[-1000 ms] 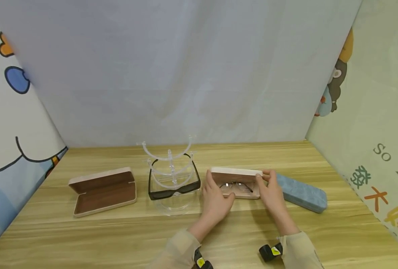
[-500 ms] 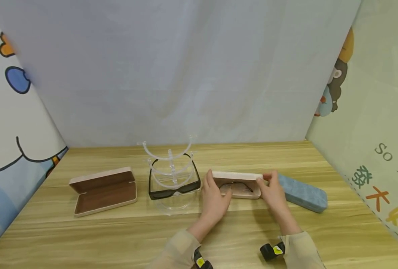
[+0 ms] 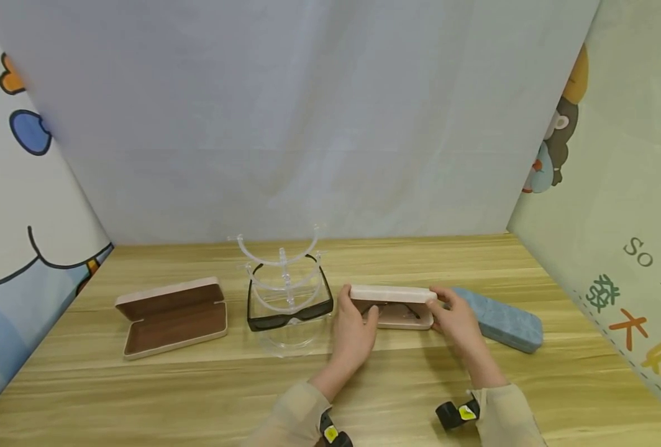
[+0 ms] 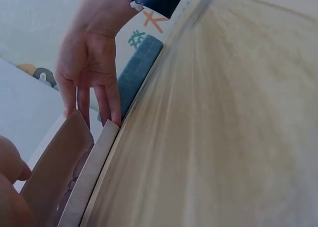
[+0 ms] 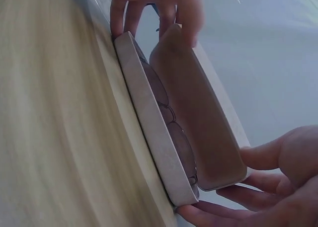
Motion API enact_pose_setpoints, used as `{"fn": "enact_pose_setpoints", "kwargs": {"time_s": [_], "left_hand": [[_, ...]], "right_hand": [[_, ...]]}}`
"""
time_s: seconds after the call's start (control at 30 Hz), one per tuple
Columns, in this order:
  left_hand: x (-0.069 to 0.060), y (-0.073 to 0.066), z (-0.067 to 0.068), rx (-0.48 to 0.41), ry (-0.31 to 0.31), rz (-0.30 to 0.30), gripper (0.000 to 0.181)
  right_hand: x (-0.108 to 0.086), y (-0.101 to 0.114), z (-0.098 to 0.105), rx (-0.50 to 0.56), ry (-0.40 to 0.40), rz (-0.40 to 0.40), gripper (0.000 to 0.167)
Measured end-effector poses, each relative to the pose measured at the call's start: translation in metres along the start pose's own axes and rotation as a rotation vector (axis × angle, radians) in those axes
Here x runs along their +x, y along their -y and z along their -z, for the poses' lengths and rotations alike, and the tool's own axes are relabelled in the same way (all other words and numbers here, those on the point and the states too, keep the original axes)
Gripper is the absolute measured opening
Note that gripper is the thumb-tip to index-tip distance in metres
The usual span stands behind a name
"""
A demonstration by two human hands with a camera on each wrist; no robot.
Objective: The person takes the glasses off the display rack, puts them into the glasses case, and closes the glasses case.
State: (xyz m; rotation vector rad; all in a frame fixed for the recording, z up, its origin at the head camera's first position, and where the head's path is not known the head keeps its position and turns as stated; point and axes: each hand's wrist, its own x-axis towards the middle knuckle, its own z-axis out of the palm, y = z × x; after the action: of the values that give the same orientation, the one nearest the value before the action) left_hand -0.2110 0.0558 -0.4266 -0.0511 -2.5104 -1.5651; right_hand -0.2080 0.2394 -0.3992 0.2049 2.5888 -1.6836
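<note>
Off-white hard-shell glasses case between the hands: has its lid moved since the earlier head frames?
Yes. The off-white lid has swung down and forward; its front edge now sits farther from the back edge of the wooden tabletop.

Saw pinkish cream and brown on the glasses case (image 3: 392,293), mottled blue on the neighbouring case (image 3: 509,321), black spectacles (image 3: 274,323), streaked yellow tabletop (image 3: 140,397).

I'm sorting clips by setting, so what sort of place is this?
Probably a makeshift tabletop recording booth: a wood-grain table with a plain pale backdrop behind it and cartoon-printed side panels.
</note>
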Motion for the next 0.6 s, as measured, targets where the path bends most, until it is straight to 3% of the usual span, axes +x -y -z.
{"fn": "enact_pose_setpoints", "kwargs": {"time_s": [0.2, 0.43, 0.6], "left_hand": [[-0.0001, -0.0010, 0.0002, -0.013, -0.019, -0.005, 0.055], [0.0011, -0.0015, 0.0023, 0.044, -0.086, -0.024, 0.036], [-0.0016, 0.0021, -0.0007, 0.128, -0.071, -0.108, 0.011]], "right_hand": [[-0.0009, 0.0006, 0.0069, 0.060, 0.048, -0.005, 0.047], [-0.0003, -0.0002, 0.0087, 0.080, 0.049, -0.010, 0.048], [0.0015, -0.0034, 0.0070, 0.021, 0.003, -0.046, 0.046]]}}
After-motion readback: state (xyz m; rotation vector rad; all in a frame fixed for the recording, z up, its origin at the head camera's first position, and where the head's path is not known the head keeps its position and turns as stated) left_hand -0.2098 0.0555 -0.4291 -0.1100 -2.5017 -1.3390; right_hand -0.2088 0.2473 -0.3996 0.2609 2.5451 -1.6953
